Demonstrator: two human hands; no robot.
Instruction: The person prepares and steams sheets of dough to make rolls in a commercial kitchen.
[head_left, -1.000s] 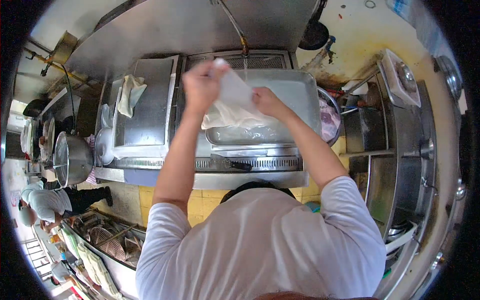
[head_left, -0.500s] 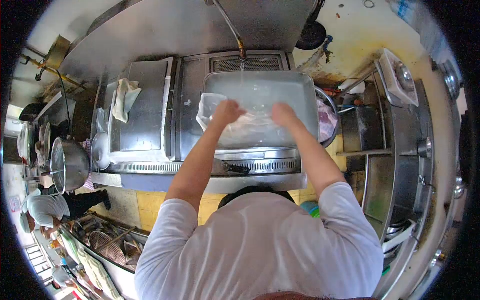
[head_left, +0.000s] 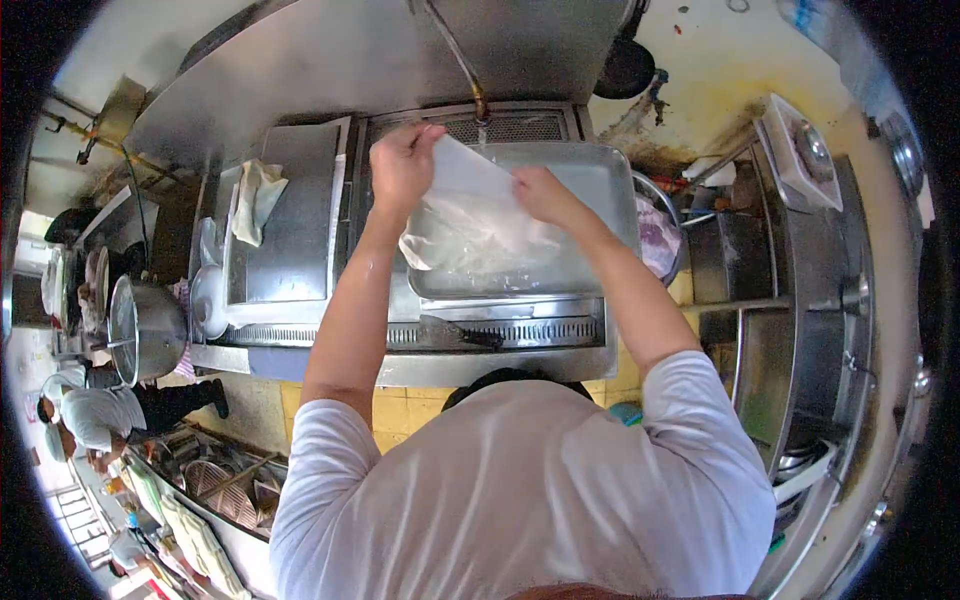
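A wet white cloth (head_left: 470, 215) is stretched between my two hands, its lower part hanging into a large metal tray (head_left: 590, 175) of cloudy water. My left hand (head_left: 403, 170) is closed on the cloth's upper left corner, above the tray's left edge. Over the middle of the tray, my right hand (head_left: 542, 194) grips the cloth's upper right edge. Water runs from a tap (head_left: 481, 105) behind the cloth.
Left of the tray lies a folded cloth (head_left: 258, 200) on a metal surface (head_left: 290, 240). A bowl of meat (head_left: 657, 238) sits to the right. A large pot (head_left: 150, 328) and a person (head_left: 110, 415) are at far left. Metal shelving (head_left: 765, 340) stands at right.
My left hand has moved up and left, lifting the cloth out of the water and spreading it. My right hand has moved slightly up and left with its edge.
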